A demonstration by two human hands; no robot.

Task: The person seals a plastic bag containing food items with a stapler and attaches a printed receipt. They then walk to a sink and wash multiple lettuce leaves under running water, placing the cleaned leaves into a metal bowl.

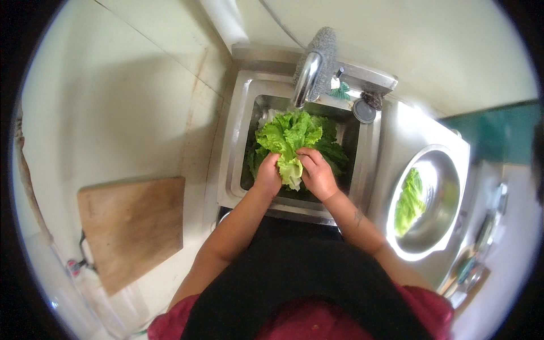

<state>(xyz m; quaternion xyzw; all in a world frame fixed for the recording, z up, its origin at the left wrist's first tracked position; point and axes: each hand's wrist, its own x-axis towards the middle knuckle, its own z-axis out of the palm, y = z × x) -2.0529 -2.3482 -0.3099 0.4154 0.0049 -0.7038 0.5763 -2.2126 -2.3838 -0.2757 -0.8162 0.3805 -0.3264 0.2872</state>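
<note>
Both of my hands hold a bright green lettuce leaf (292,136) over the sink (229,170), under the faucet (307,79). My left hand (268,174) is closed on the leaf's left side near its pale base. On the right side, the fingers of my right hand (317,173) are curled against the same leaf. More, darker lettuce leaves (334,153) lie in the basin below and behind it. Whether water is running from the spout is hard to make out.
A steel bowl (447,209) with a lettuce leaf (410,204) stands on the counter at right. On the sink's back ledge sit a round dark lid (364,111) and a green scrubber (341,90). A grey cloth (324,45) wraps the faucet. To the left is a wooden cutting board (136,226).
</note>
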